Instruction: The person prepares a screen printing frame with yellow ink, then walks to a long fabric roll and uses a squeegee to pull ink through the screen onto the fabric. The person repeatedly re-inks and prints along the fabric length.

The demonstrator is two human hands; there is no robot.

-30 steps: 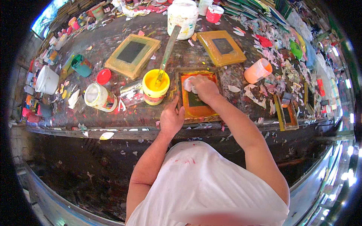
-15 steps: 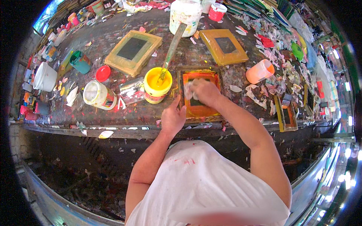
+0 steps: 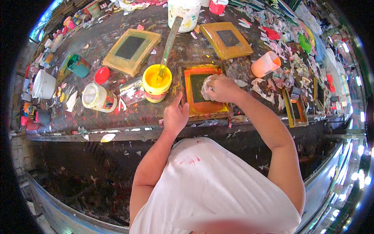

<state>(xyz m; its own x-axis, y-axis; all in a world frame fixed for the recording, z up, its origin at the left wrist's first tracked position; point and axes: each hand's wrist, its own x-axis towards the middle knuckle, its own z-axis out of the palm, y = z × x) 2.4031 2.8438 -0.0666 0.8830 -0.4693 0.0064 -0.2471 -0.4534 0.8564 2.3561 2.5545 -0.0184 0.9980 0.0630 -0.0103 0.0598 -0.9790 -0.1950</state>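
A screen frame smeared with yellow and orange ink lies at the bench's front middle. My right hand is closed on a crumpled whitish wipe, pressed on the right part of its mesh. My left hand grips the frame's left edge with thumb and fingers. Just left stands an open tub of yellow ink with a long flat stick standing in it. A white lidded tub and a red lid are farther left; an orange-tinted cup is at right.
Two taped screens lie behind, beside a tall white bucket. Paper scraps litter the right side. A small frame leans near the front edge. Green cup and white pail are at left.
My right hand and the wipe have moved right across the screen's mesh. My left hand stays at the left edge. The view has shifted slightly, raising the bench in the picture.
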